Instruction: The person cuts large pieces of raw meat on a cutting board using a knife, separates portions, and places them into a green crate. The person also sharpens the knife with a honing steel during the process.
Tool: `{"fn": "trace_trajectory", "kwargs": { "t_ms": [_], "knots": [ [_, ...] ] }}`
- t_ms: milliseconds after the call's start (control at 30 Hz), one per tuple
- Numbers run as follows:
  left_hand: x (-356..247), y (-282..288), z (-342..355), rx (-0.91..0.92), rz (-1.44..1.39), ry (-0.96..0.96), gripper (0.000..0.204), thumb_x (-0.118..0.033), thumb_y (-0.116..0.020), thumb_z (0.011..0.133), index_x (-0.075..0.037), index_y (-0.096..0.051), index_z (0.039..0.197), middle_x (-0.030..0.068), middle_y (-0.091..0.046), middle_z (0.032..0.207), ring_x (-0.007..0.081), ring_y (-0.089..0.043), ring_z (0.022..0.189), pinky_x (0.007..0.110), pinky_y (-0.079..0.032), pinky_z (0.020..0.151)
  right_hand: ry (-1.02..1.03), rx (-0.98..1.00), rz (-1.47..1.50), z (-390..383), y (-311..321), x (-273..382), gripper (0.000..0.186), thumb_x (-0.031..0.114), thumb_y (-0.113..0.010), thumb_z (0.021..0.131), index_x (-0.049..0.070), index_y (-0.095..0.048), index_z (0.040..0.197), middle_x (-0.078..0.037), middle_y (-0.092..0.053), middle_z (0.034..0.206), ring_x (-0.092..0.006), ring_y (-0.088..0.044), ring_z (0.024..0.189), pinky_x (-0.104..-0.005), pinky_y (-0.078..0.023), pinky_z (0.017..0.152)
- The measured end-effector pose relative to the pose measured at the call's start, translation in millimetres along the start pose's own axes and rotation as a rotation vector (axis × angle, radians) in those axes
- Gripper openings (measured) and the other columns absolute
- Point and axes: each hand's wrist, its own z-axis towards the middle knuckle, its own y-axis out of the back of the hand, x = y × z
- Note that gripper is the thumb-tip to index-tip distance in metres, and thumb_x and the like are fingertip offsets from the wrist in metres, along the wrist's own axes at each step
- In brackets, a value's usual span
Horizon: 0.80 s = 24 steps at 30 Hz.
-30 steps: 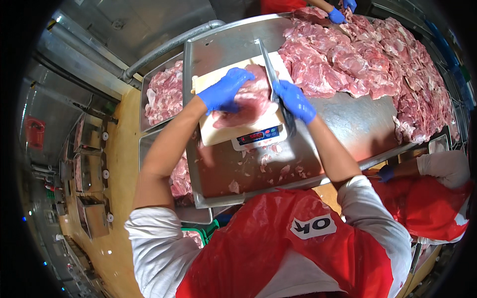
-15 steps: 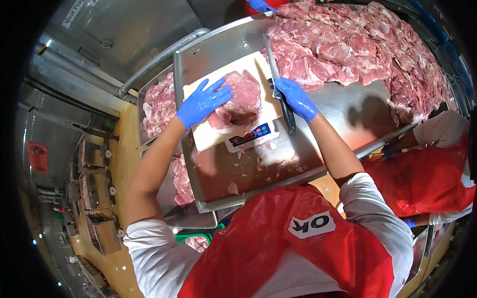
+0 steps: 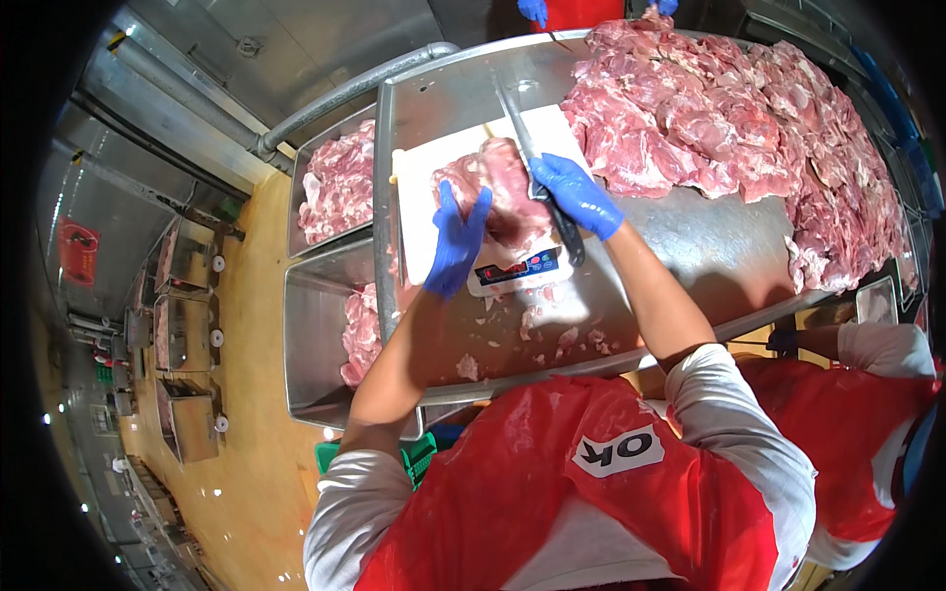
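Mid-frame, the right hand clamps a knife; the spread left hand touches meat. Slippery meat could cause cuts.

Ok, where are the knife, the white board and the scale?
Knife (image 3: pixel 518 119): head view, on the blade.
White board (image 3: pixel 417 212): head view, on its bare left part.
Scale (image 3: pixel 521 267): head view, on its front panel.

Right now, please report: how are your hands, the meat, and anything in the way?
Left hand on meat. Right hand gripping knife. Meat on white board. Possibly in the way: knife's blade, close beside meat.
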Motion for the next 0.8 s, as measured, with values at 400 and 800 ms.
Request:
{"fn": "trace_trajectory", "kwargs": {
  "t_ms": [400, 800],
  "knots": [
    [32.3, 39.3, 115.2, 0.332, 0.128, -0.024, 0.09, -0.027, -0.083, 0.072, 0.002, -0.035, 0.142, 0.0196, -0.05, 0.136, 0.0269, -0.053, 0.12, 0.036, -0.046, 0.1, -0.018, -0.002, 0.335, -24.4, -34.2, 10.1, 0.023, 0.028, -0.055, 0.096, 0.007, -0.065, 0.091, 0.001, -0.059, 0.079, -0.0091, -0.054, 0.072, -0.0245, -0.047, 0.068],
    [21.8, 45.5, 157.8, 0.775, 0.316, -0.362, 0.071, -0.02, -0.071, 0.074, -0.004, -0.048, 0.138, 0.0144, -0.054, 0.136, 0.026, -0.051, 0.125, 0.037, -0.041, 0.105, -0.052, 0.104, -0.106, 0.9, 34.1, -4.2, 0.045, 0.035, -0.049, 0.1, -0.002, -0.061, 0.123, -0.003, -0.064, 0.097, -0.0104, -0.055, 0.087, -0.027, -0.047, 0.084]
  ]
}}
